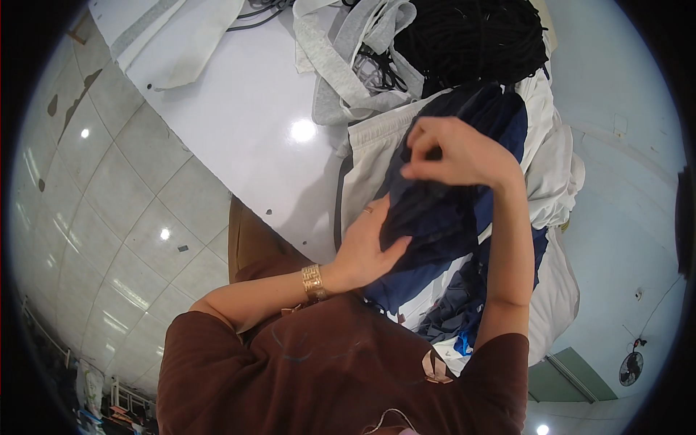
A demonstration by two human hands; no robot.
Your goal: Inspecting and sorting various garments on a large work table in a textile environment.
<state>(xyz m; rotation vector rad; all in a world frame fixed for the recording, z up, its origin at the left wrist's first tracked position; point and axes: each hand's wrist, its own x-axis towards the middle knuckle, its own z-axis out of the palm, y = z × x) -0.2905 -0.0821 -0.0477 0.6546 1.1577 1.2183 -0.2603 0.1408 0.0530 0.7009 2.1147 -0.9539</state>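
Note:
A dark navy garment (pixel 435 243) lies bunched in front of me, over a cream garment (pixel 360 163) with a gathered elastic waistband. My left hand (pixel 366 250), with a gold bracelet at the wrist, rests against the left side of the navy cloth. Its thumb and fingers are apart, with dark fabric between them. Above the same cloth is my right hand (pixel 457 154), its fingers curled in and slightly blurred. Whatever they hold, if anything, is too small to make out.
Grey fabric strips (pixel 341 80) and a large heap of black cords (pixel 475 43) lie at the far side of the white table (pixel 239 138). White garments (pixel 554 174) are piled on the right. Dark cloth scraps (pixel 453 308) lie near my right arm. Left of the table is tiled floor (pixel 116 188).

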